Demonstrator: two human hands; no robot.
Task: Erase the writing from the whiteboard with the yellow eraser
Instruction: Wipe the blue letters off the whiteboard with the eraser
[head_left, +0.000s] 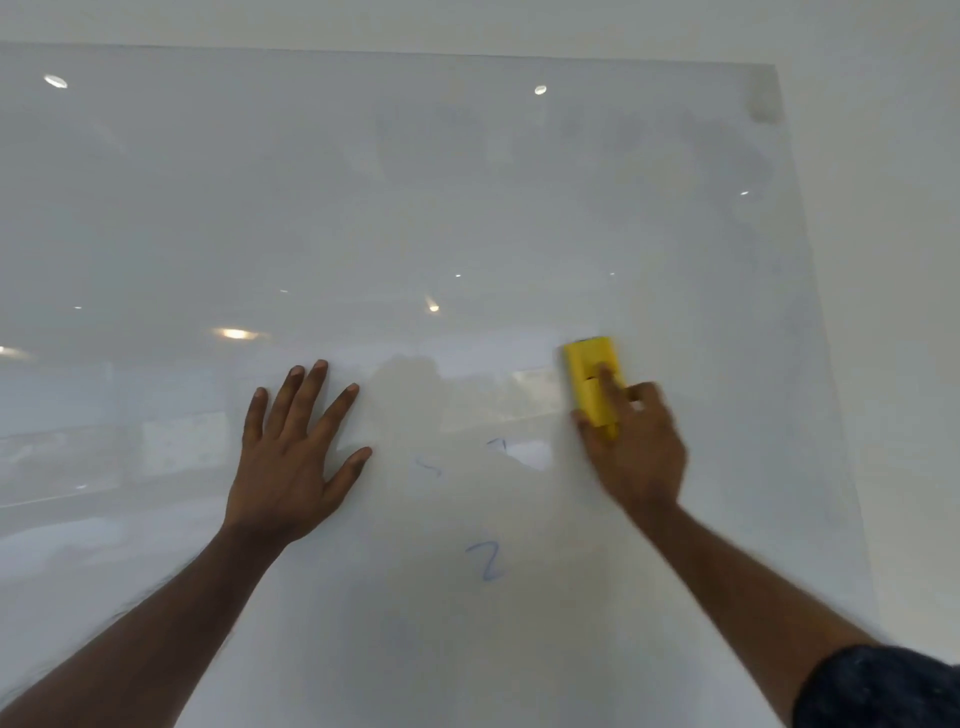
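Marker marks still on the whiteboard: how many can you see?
3. A blue "2" low between the arms, a faint stroke right of the left thumb, and a remnant left of the right hand. That hand may hide more.

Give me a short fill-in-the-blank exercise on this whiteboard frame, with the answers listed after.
1. The right hand grips an eraser coloured ____.
2. The left hand lies ____ on the whiteboard, fingers spread.
3. The clearest blue mark left, below both hands, is the digit ____.

Answers: yellow; flat; 2
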